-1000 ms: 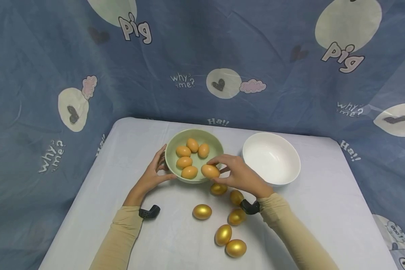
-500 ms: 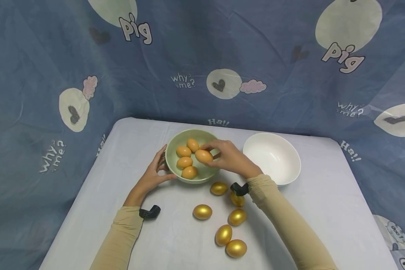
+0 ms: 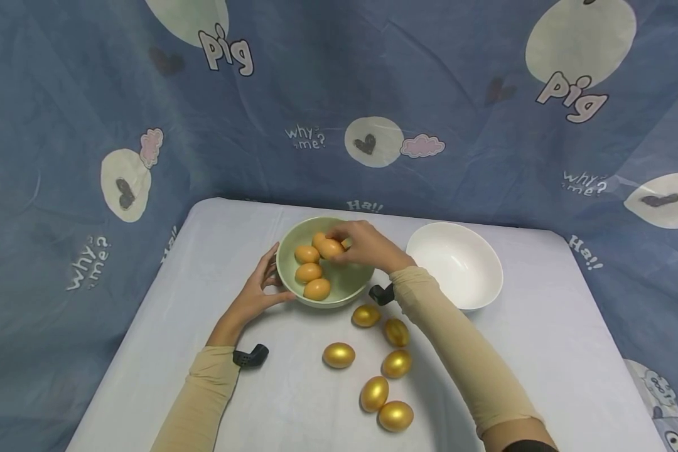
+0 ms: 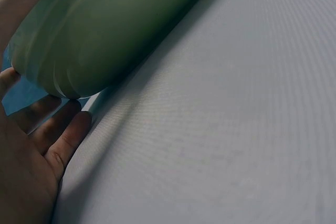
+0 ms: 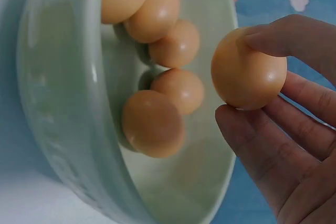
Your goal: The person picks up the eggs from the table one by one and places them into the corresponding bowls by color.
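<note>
A light green bowl (image 3: pixel 347 284) holds several brown eggs (image 3: pixel 317 289). My left hand (image 3: pixel 254 295) steadies it at the left, thumb along the near rim and fingers around the side; in the left wrist view the fingertips (image 4: pixel 79 124) reach under the bowl's curve. Between thumb and fingers, my right hand (image 3: pixel 367 243) pinches another brown egg (image 5: pixel 249 69). That egg is above the bowl's far right part, overlapping the eggs inside in the head view. The right wrist view shows it apart from the others.
A white bowl (image 3: pixel 457 263) stands right of the green one. Several shiny gold eggs (image 3: pixel 339 355) lie on the white tablecloth (image 3: pixel 282 402) in front of the bowls. Behind the table hangs a blue printed curtain (image 3: pixel 294 75).
My right hand has carried the brown egg from the bowl's near right rim up and left, farther into the bowl. The left hand and the bowl have stayed put.
</note>
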`<state>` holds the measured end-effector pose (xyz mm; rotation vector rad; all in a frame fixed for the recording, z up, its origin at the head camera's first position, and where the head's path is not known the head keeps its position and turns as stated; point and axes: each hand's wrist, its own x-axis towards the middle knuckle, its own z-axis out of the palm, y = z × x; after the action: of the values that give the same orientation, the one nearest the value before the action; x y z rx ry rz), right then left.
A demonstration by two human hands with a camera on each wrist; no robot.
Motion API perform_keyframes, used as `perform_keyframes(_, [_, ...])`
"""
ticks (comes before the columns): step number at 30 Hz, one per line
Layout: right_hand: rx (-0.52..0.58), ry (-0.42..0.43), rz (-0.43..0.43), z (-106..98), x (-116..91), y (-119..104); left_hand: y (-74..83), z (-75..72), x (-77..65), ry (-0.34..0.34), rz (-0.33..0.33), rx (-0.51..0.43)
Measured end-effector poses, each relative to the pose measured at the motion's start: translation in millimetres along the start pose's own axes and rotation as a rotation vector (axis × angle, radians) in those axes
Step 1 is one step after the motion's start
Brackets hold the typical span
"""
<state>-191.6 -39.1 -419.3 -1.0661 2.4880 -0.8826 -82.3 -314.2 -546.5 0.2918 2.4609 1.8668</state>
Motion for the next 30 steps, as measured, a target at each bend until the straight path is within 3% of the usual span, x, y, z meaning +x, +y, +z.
perform_keyframes(5, [-0.059,-0.067,0.047,3.7,15.9,3.0,0.5,0.4,0.7,0.003,-0.006,0.005])
perform_keyframes(11, [-0.147,-0.128,0.036,10.0,30.2,2.4,3.3,0.2,0.2,-0.001,-0.008,0.007])
perform_keyframes(20, [-0.268,-0.128,-0.017,22.2,41.2,-2.1,4.6,-0.3,-1.3,-0.006,-0.014,-0.01])
perform_keyframes(30, [-0.341,-0.193,0.064,31.3,43.8,-9.5,3.1,-0.3,-0.8,-0.004,-0.018,0.004])
